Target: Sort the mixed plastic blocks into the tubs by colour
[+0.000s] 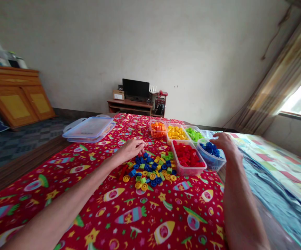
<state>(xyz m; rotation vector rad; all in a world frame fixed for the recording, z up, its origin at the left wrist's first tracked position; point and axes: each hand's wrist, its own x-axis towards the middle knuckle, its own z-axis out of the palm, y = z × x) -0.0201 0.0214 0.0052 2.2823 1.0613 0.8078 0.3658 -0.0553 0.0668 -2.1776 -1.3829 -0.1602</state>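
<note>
A mixed pile of toy building bricks (pixel 154 166), blue, yellow, green and a little red, lies on the red patterned cloth. My left hand (pixel 131 149) hovers at the pile's far left edge, fingers partly bent but apart, nearest some blue bricks (pixel 140 160). My right hand (pixel 225 143) is over the right rim of a clear tub (pixel 213 162) holding blue bricks (pixel 210 148). Its thumb and fingers look spread, with nothing visible in them. Beside that tub, a clear box (pixel 190 171) holds red bricks (pixel 187 155).
Behind stand boxes of orange bricks (pixel 157 129), yellow bricks (pixel 177 132) and green bricks (pixel 193 134). Stacked clear lids (pixel 89 127) lie at the cloth's left edge. Blue fabric (pixel 273 194) spreads on the right. A desk with a monitor (pixel 136 89) stands against the wall.
</note>
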